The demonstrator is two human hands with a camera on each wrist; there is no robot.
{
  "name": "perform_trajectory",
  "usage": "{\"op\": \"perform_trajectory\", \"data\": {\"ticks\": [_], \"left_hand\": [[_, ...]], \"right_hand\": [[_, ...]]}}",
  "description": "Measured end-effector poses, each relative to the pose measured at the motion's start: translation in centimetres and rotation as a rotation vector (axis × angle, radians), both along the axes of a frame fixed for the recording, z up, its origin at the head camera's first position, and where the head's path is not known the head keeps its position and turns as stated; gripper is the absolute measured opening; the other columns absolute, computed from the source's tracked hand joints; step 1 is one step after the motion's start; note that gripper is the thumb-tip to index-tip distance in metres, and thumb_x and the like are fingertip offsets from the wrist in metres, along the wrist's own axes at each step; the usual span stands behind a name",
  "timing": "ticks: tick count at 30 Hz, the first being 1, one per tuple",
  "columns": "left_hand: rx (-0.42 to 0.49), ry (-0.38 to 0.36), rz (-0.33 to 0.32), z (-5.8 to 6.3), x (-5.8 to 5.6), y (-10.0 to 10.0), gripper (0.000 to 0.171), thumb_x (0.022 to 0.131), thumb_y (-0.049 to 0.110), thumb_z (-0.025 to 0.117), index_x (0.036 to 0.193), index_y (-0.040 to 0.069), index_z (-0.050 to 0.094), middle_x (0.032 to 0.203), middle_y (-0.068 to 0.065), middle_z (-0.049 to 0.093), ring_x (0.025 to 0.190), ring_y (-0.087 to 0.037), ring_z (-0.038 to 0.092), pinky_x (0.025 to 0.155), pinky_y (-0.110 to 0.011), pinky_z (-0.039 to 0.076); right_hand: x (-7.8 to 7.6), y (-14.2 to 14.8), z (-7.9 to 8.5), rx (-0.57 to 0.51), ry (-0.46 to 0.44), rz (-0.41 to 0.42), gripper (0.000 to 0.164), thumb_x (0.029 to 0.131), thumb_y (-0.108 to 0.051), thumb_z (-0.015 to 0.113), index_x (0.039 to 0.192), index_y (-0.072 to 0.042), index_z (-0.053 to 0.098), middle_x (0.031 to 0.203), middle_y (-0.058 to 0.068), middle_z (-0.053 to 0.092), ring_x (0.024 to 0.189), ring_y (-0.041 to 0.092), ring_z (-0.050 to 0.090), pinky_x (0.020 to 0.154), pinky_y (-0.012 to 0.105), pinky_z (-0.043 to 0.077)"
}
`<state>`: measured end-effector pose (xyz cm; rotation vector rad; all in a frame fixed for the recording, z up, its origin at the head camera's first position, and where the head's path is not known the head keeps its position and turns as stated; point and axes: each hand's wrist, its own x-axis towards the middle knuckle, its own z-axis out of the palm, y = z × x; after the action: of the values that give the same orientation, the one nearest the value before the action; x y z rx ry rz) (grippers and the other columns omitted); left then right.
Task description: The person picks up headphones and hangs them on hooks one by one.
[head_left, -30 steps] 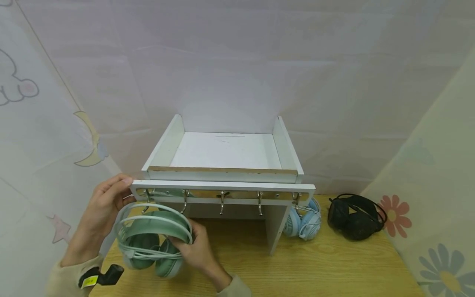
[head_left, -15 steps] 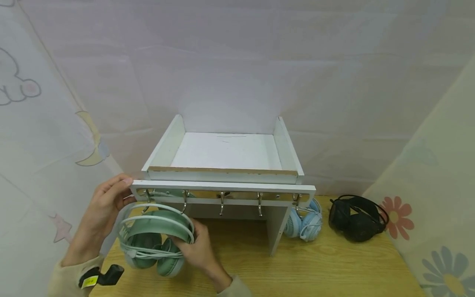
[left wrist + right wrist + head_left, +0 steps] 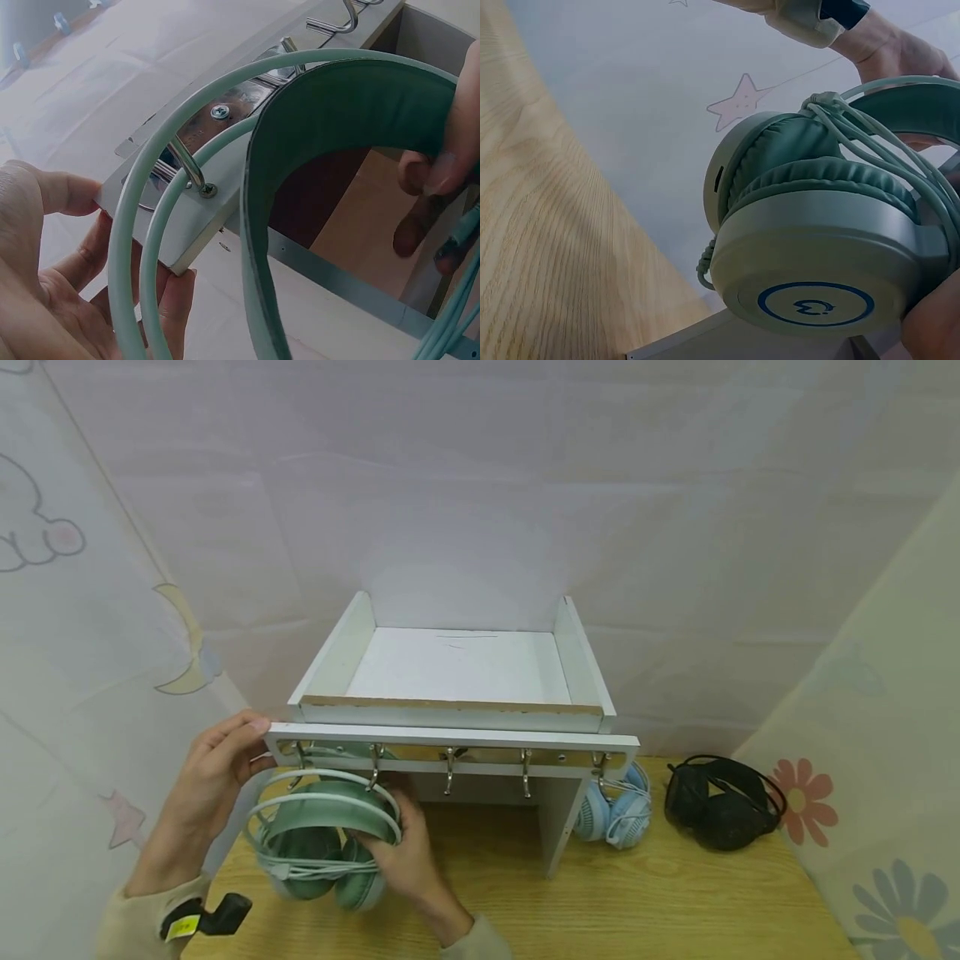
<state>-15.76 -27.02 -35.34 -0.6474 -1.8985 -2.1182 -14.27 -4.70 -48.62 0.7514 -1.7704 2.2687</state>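
Observation:
My left hand (image 3: 213, 768) grips the left end of a white hook rail (image 3: 480, 737), thumb on one face and fingers behind. Several metal hooks line it. With my right hand (image 3: 408, 852) I hold mint-green headphones (image 3: 333, 812) by the right side of the headband. Their cable is bundled across the ear cups, which hang below the rail. In the left wrist view, the two thin headband tubes cross in front of the end hook (image 3: 186, 163), its prong overlapping the inner tube. From the right wrist, an ear cup (image 3: 817, 247) with a blue logo faces the camera, above the wooden table.
The rail fronts a white shelf unit (image 3: 573, 652) with an open top tray. Beside its right leg lie light-blue headphones (image 3: 628, 817), partly behind the rail. Farther right on the wooden table (image 3: 637, 902) are black headphones (image 3: 723, 814). Printed cloth walls surround the table.
The green headphones and my right hand have shifted slightly right, close below the rail. My left hand keeps its grip on the rail's end.

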Motion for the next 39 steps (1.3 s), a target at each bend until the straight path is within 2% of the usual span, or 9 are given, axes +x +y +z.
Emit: {"op": "perform_trajectory", "data": {"ticks": [5,9,13,16,29,31,39], "left_hand": [[-0.007,-0.003,-0.001,0.1,0.0,0.0,0.039,0.112,-0.004,0.04,0.103,0.007,0.076,0.098,0.0,0.075,0.086,-0.01,0.073,0.076,-0.024,0.061],[-0.006,-0.002,0.001,0.1,0.0,0.0,0.039,0.112,-0.003,0.04,0.103,0.007,0.076,0.098,0.0,0.075,0.086,-0.01,0.072,0.076,-0.024,0.061],[-0.002,0.003,0.003,0.1,0.0,0.0,0.039,0.112,-0.004,0.04,0.102,0.006,0.076,0.097,0.0,0.075,0.085,-0.01,0.072,0.075,-0.023,0.061],[0.001,0.003,0.003,0.1,0.0,0.0,0.039,0.112,-0.004,0.04,0.102,0.006,0.077,0.098,0.0,0.075,0.085,-0.01,0.072,0.075,-0.023,0.061],[-0.011,-0.01,0.008,0.0,0.1,0.1,0.039,0.112,-0.002,0.041,0.101,0.008,0.076,0.098,0.001,0.076,0.086,-0.009,0.072,0.076,-0.023,0.061],[-0.01,-0.009,0.01,-0.1,0.1,0.1,0.039,0.112,-0.002,0.041,0.101,0.008,0.076,0.098,0.001,0.076,0.086,-0.01,0.072,0.076,-0.023,0.061],[0.005,-0.005,0.013,-0.1,0.1,0.2,0.038,0.112,-0.003,0.041,0.101,0.006,0.076,0.099,0.0,0.076,0.086,-0.01,0.073,0.075,-0.024,0.061]], "right_hand": [[-0.1,0.0,-0.3,0.032,0.005,0.007,0.037,0.09,0.002,0.079,0.125,-0.004,0.067,0.114,0.026,0.074,0.103,0.013,0.07,0.096,0.033,0.058],[-0.2,-0.2,-0.6,0.038,0.094,-0.013,0.036,0.09,0.002,0.078,0.123,-0.004,0.066,0.109,0.024,0.073,0.1,0.016,0.071,0.092,0.034,0.06],[-0.3,-0.3,-0.8,0.019,0.165,-0.027,0.037,0.089,0.002,0.078,0.123,-0.003,0.065,0.107,0.023,0.073,0.1,0.011,0.07,0.09,0.035,0.061],[-0.2,-0.2,-0.7,-0.009,0.164,-0.011,0.039,0.088,0.002,0.079,0.124,-0.002,0.064,0.109,0.024,0.073,0.103,0.008,0.069,0.092,0.036,0.061],[0.2,0.6,-1.3,-0.03,0.146,0.049,0.044,0.086,0.0,0.083,0.126,-0.003,0.064,0.116,0.023,0.072,0.107,0.013,0.07,0.094,0.039,0.062],[0.3,0.9,-1.4,-0.018,0.157,0.045,0.044,0.085,-0.001,0.084,0.124,-0.003,0.065,0.115,0.022,0.072,0.108,0.014,0.07,0.094,0.04,0.062],[0.6,1.9,-1.7,0.055,0.106,0.019,0.049,0.084,-0.007,0.087,0.128,-0.009,0.066,0.119,0.013,0.073,0.11,0.015,0.069,0.099,0.039,0.058]]}}
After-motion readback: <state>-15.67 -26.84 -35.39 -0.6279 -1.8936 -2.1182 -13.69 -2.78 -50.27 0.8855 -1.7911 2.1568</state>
